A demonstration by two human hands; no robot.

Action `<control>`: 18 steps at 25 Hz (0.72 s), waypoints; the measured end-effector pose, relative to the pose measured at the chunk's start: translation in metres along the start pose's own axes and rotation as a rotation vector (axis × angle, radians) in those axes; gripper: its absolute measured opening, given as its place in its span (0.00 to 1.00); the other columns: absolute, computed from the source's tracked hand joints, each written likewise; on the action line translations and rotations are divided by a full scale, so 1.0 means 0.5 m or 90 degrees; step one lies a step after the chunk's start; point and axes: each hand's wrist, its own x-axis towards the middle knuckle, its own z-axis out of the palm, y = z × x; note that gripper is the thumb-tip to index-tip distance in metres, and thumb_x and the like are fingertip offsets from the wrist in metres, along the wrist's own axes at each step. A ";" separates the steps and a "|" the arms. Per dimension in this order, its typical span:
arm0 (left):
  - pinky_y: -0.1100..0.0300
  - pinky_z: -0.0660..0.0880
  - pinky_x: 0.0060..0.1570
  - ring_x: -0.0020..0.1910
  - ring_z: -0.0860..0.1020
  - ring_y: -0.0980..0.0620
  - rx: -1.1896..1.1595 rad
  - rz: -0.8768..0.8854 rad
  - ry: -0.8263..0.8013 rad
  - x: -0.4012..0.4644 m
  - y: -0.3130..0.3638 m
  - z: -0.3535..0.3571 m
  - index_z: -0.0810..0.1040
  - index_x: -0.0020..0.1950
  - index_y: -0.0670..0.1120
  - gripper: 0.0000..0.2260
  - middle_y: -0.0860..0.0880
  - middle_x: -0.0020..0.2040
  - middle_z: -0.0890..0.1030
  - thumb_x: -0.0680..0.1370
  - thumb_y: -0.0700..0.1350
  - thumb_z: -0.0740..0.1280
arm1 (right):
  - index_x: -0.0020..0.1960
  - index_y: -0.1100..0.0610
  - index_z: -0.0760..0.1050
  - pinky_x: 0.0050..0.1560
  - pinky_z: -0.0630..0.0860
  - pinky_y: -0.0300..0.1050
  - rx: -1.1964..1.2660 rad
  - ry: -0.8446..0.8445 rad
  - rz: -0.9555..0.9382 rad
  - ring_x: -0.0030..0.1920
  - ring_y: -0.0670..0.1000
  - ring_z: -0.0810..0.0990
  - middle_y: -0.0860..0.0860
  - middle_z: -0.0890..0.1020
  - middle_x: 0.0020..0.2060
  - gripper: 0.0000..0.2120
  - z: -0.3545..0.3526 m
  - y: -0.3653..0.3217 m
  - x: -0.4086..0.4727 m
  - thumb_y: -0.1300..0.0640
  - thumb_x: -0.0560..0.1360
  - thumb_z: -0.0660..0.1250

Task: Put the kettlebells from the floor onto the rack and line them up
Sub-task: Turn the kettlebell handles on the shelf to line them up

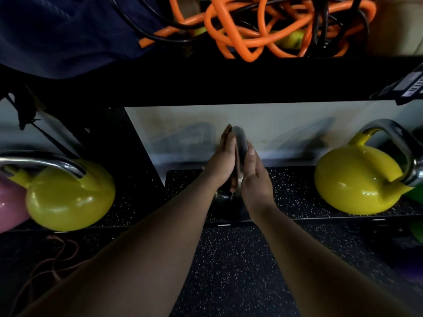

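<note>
A dark kettlebell (225, 202) with a chrome handle (240, 143) stands on the speckled lower rack shelf (288, 191), seen edge-on at the centre. My left hand (223, 165) and my right hand (254, 175) press flat against the two sides of its handle, fingers pointing up. Most of its body is hidden behind my wrists. A yellow kettlebell (357, 181) sits on the same shelf to the right. Another yellow kettlebell (71, 197) rests at the left, touching a pink kettlebell (10, 202).
A black upper shelf (206, 81) overhangs closely, holding tangled orange and black cables (258, 28) and blue fabric (57, 30). A black rack upright (128, 143) stands left of my hands. Something green (415, 195) shows at the right edge. Speckled floor (229, 271) lies below.
</note>
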 end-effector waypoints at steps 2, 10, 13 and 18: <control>0.44 0.63 0.72 0.74 0.65 0.44 0.031 -0.010 -0.017 -0.007 0.006 -0.009 0.50 0.79 0.61 0.24 0.46 0.78 0.61 0.83 0.61 0.44 | 0.74 0.39 0.64 0.33 0.80 0.36 -0.003 -0.007 -0.006 0.40 0.36 0.83 0.39 0.82 0.45 0.25 0.000 0.000 -0.004 0.35 0.80 0.48; 0.61 0.70 0.59 0.62 0.77 0.52 0.216 0.017 -0.096 -0.061 -0.015 -0.125 0.75 0.67 0.51 0.17 0.50 0.64 0.79 0.80 0.54 0.64 | 0.65 0.48 0.74 0.30 0.72 0.39 -0.317 0.065 -0.024 0.37 0.45 0.81 0.47 0.83 0.40 0.15 -0.054 -0.076 -0.015 0.45 0.80 0.61; 0.57 0.75 0.56 0.56 0.80 0.49 0.403 0.010 -0.136 -0.104 -0.024 -0.172 0.79 0.60 0.48 0.13 0.48 0.58 0.82 0.79 0.51 0.66 | 0.62 0.53 0.75 0.35 0.73 0.42 -0.476 0.098 -0.113 0.42 0.52 0.79 0.55 0.82 0.45 0.14 -0.058 -0.104 -0.055 0.49 0.79 0.61; 0.52 0.67 0.50 0.57 0.73 0.43 0.810 0.206 -0.098 -0.206 0.008 -0.282 0.78 0.55 0.47 0.10 0.46 0.56 0.76 0.79 0.47 0.61 | 0.61 0.53 0.74 0.55 0.71 0.55 -0.802 0.013 -0.219 0.57 0.60 0.74 0.57 0.79 0.58 0.14 0.026 -0.134 -0.133 0.51 0.77 0.63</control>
